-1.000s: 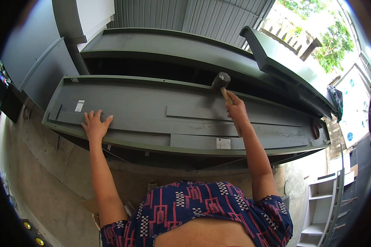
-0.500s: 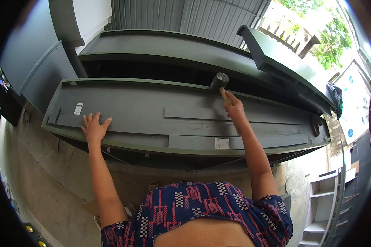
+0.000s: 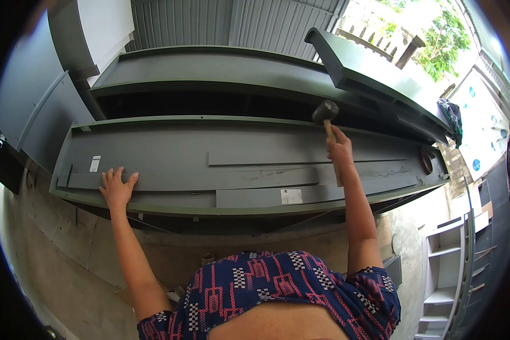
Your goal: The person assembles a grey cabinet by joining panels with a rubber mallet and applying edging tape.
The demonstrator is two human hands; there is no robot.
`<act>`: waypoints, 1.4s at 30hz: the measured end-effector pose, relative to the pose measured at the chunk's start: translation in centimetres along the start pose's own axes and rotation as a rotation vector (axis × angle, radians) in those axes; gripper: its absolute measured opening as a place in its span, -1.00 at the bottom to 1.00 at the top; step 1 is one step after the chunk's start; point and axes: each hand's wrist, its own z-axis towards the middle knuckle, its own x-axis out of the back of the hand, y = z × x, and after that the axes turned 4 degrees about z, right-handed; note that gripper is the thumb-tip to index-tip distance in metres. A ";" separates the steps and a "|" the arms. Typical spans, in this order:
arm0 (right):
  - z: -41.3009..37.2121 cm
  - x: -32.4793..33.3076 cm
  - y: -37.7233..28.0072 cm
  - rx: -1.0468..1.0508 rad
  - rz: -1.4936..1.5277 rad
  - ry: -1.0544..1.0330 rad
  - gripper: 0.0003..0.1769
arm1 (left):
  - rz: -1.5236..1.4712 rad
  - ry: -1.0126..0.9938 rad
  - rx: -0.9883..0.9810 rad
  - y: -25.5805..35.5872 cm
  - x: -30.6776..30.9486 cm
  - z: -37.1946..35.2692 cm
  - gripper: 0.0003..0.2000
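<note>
My right hand (image 3: 340, 150) is wrapped round the wooden handle of a mallet (image 3: 326, 112), whose dark head is raised above the far edge of a long grey cabinet panel (image 3: 153, 133). My left hand (image 3: 118, 190) rests with fingers spread on a narrow grey strip (image 3: 84, 181) near the panel's left end. Other flat grey strips (image 3: 249, 198) lie inside the panel's raised rim, one with a white label (image 3: 291, 196). Another white label (image 3: 95, 164) is just beyond my left hand. A brown roll of tape (image 3: 425, 162) stands at the right end.
Behind the panel lies a second long grey cabinet (image 3: 209, 65), with a tilted grey piece (image 3: 374, 68) at its right. Grey boards (image 3: 56, 107) lean at the left. A white shelf unit (image 3: 443, 272) stands at the lower right, on the concrete floor (image 3: 56, 249).
The mallet and my right hand have moved to the right relative to the panel. The whole view has shifted slightly. My left hand stays spread on the strip.
</note>
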 end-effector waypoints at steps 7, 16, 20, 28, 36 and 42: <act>0.3 4.2 1.9 -0.047 0.014 0.125 -0.39 | -0.008 0.008 -0.006 -0.8 -0.1 0.3 -0.32; 0.4 4.4 2.3 -0.089 -0.071 0.136 -0.42 | -0.012 0.000 -0.005 -1.0 -0.2 0.5 -0.32; 0.5 4.0 1.9 -0.107 -0.043 0.138 -0.42 | -0.010 0.004 -0.004 -1.0 -0.2 0.4 -0.31; 1.4 4.4 3.0 -0.062 -0.025 0.128 -0.42 | -0.016 0.012 -0.015 -0.9 -0.3 0.3 -0.30; 1.5 3.9 3.5 -0.057 -0.181 0.169 -0.40 | -0.007 0.003 -0.012 -0.8 -0.2 0.4 -0.28; 2.5 3.9 4.6 -0.035 -0.140 0.149 -0.39 | -0.006 0.041 -0.053 -0.9 -0.4 0.4 -0.29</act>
